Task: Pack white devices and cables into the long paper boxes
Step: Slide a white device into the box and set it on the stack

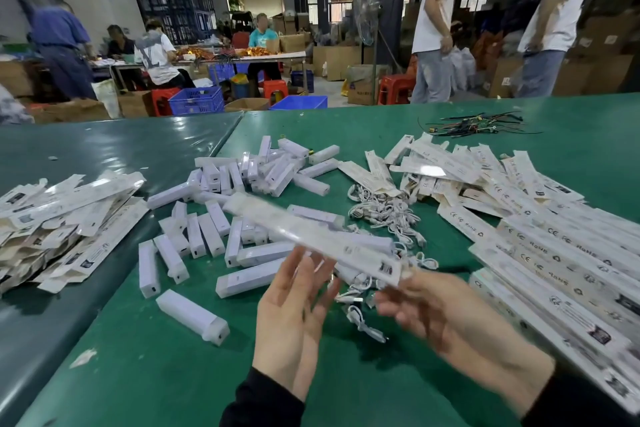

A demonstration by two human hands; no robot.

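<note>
A long white paper box [311,236] hangs blurred above the green table [156,374], slanting from upper left to lower right. My right hand [450,319], also blurred, pinches the box's near end. Just under the box's middle is my left hand [294,315], fingers straight and spread, fingertips at its underside. Several white devices [194,315] lie scattered across the table's middle, more heaped behind [270,173]. A tangle of white cables [384,211] lies right of them, with one loose cable [363,322] between my hands.
A heap of long paper boxes [540,239] covers the table's right side, and another pile [62,218] lies at the left. Black wires [478,125] lie at the far edge. Beyond the table, people work among blue crates, red stools and cartons.
</note>
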